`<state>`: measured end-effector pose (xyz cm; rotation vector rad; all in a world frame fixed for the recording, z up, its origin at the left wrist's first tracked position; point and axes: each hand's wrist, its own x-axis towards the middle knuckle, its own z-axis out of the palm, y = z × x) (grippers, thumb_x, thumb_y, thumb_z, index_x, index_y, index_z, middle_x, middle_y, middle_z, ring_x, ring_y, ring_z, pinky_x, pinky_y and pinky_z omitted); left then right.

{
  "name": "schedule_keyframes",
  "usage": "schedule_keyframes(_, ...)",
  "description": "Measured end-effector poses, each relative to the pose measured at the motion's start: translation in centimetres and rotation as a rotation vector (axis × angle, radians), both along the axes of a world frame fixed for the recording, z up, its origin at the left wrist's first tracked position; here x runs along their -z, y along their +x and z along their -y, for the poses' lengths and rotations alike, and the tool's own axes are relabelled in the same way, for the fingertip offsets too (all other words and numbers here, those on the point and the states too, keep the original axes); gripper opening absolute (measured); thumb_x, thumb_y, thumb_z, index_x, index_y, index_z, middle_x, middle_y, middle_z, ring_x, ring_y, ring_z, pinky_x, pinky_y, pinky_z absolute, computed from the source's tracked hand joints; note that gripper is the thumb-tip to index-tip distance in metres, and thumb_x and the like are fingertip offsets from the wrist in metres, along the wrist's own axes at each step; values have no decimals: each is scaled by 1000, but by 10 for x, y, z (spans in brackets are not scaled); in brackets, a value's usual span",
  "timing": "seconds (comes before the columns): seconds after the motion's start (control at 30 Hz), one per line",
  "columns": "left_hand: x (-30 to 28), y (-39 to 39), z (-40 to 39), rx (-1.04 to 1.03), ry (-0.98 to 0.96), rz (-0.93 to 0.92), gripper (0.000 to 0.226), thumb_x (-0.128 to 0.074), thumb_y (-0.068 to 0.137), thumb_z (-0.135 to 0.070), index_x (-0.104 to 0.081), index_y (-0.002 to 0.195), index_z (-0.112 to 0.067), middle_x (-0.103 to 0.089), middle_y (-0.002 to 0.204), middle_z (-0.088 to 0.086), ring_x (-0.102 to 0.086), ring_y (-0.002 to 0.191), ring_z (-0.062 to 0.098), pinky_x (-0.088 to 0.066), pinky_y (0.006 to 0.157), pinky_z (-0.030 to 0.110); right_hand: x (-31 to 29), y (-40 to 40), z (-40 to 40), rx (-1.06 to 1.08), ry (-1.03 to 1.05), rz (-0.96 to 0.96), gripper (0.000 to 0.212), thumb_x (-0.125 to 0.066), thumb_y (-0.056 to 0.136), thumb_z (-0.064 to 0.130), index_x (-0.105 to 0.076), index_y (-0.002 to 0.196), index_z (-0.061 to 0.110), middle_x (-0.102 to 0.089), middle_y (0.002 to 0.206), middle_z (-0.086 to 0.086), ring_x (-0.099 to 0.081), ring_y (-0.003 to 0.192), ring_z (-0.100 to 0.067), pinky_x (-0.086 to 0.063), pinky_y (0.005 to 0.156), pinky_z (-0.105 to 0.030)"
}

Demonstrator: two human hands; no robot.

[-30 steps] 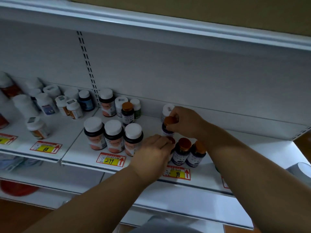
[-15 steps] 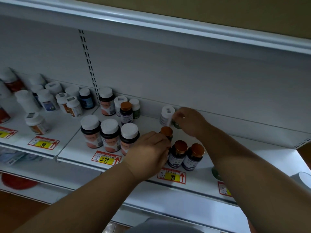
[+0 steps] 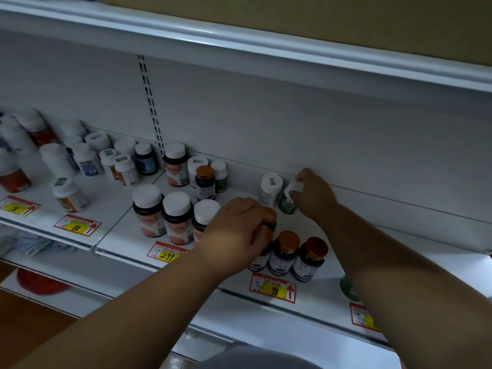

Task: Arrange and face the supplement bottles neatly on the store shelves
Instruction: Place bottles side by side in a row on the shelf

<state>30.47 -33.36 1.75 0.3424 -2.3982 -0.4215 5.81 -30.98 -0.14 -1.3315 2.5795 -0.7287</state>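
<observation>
two hands: right hand (image 3: pixel 315 194) grips green bottle (image 3: pixel 288 203), left hand (image 3: pixel 234 231) on dark bottles (image 3: pixel 266 235).

From my feed I see a white metal store shelf (image 3: pixel 332 296) under dim, bluish light. Its pale grey back panel (image 3: pixel 292 123) rises behind, split by a slotted upright rail (image 3: pixel 149 102) with two columns of punched holes. Above runs the rounded front lip of the upper shelf (image 3: pixel 239 46), and over that an olive-tan wall (image 3: pixel 346 20). Red-and-yellow price tags line the shelf edge: one reading 88 (image 3: pixel 77 225), one reading 299 (image 3: pixel 166 253), one reading 98 (image 3: pixel 273 287). Below, a lower shelf (image 3: pixel 66 294) shows, with brown wood-toned floor (image 3: pixel 32 328) at bottom left
</observation>
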Motion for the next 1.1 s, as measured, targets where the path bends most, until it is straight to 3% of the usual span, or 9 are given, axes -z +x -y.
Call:
schedule_keyframes(0.1,-2,-3,4,-43,177,8,22,-63,86,-11,-66,108,-13,-61,103,4,-56,98,25,-45,87,33,-12,5,-16,60,-158,88,31,-58,89,27,-51,119,22,-56,119,-12,-57,101,-28,-46,77,-32)
schedule_keyframes(0.2,-5,-8,4,-50,279,10,28,-61,89,-22,-61,117,-18,-56,110,-3,-50,105,15,-35,87,18,-35,28,-41,117,-410,201,11,-53,87,37,-53,98,39,-63,95,9,-62,83,-13,-53,66,-32)
schedule_keyframes(0.3,-14,-16,-10,43,336,14,36,-56,87,-32,-58,121,-22,-50,108,-12,-49,101,8,-38,85,19,-56,59,-75,122,-553,187,9,-48,84,40,-54,87,34,-61,77,16,-56,65,2,-44,49,-14)
schedule_keyframes(0.37,-18,-22,-23,109,349,-9,36,-57,87,-31,-57,121,-21,-46,106,-15,-48,98,6,-38,81,19,-65,78,-97,138,-577,174,10,-50,83,40,-55,86,33,-60,75,18,-55,64,2,-40,50,-10)
schedule_keyframes(0.5,-20,-37,-53,175,349,-104,37,-62,82,-29,-60,117,-16,-54,103,-10,-46,93,0,-34,80,7,-71,98,-146,261,-633,151,12,-53,82,38,-59,92,34,-65,85,13,-63,79,-6,-53,66,-28)
schedule_keyframes(0.6,-15,-50,-81,268,355,-2,41,-63,85,-36,-57,121,-18,-57,109,-5,-52,98,8,-41,82,19,-70,97,-187,314,-619,119,12,-51,83,37,-58,92,39,-66,83,14,-64,77,-6,-55,66,-31)
schedule_keyframes(0.77,-8,-87,-118,331,230,112,46,-62,86,-43,-54,127,-23,-56,119,-4,-51,107,11,-35,82,21,-56,59,-238,364,-606,47,11,-44,88,34,-51,96,38,-61,85,12,-60,76,2,-43,53,-8)
schedule_keyframes(0.9,5,-121,-136,291,144,212,50,-61,88,-44,-50,131,-20,-51,126,0,-46,114,17,-36,90,26,-32,19,-262,313,-517,-8,11,-54,92,34,-46,99,36,-55,101,1,-57,86,-11,-44,63,-18)
schedule_keyframes(1.1,33,-155,-154,124,-79,442,69,-53,80,-63,-36,136,-27,-46,133,1,-44,115,24,-39,95,39,-9,-20,-286,266,-539,-25,13,-55,91,36,-47,100,35,-54,100,6,-57,86,-5,-47,64,-17)
